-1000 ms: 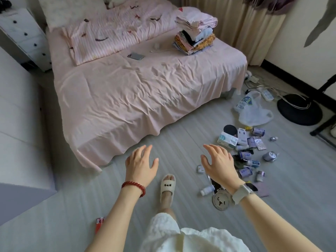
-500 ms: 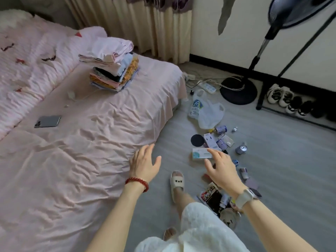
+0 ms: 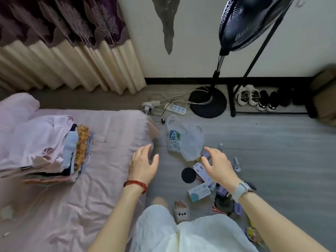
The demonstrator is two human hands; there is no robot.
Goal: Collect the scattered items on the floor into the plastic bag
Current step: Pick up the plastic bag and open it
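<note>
The room is lit by soft, even daylight of moderate brightness. Shadows are faint and diffuse; a weak one lies beneath the left hand point(image 3: 143, 165) on the floor point(image 3: 272, 160). No glare is present. The wide-angle lens bends straight lines near the frame edges: the curtain point(image 3: 72, 70) fans outward and the fan pole point(image 3: 217, 70) leans. Fine detail is soft overall. The brown object point(image 3: 325, 95) at the right edge is heavily blurred.
</note>
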